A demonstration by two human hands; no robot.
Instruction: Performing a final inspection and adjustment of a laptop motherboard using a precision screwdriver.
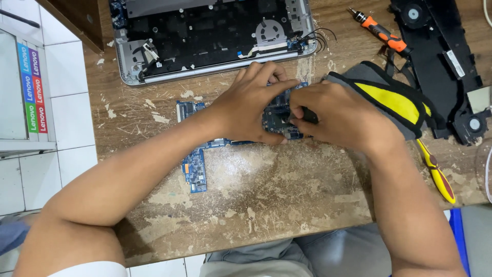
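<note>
Fingers (279,82) of the left hand (246,105) are spread and pressed down on a blue circuit board (193,166), pinning it flat; fingers (297,114) of the right hand (338,115) are closed around a small dark tool (309,116) whose tip meets the board between the two hands.

Table (287,190): worn wood with the finish flaked off in pale patches, giving a rough, uneven seat for the board. It carries, in descending size: an opened laptop base (205,36) lying at the far edge, its inner parts exposed; a black plastic panel with two round fans (446,61) at the right; a grey, yellow and black pouch (394,100) just behind the right hand; the board itself, an L-shaped piece lying at mid-table, partly hidden beneath both hands; a yellow-and-red screwdriver (438,177) near the right forearm; an orange-and-black screwdriver (382,32) at the far right.

Handling, as judged: the board looks thin, light and stiff but fragile, with small parts proud of its face. It is best held by its bare edges or pressed on open areas, not on components. Its narrow lower leg would flex if lifted alone.

Room: white floor tiles show at the left, beside a white-framed pane with coloured stickers (33,87).
</note>
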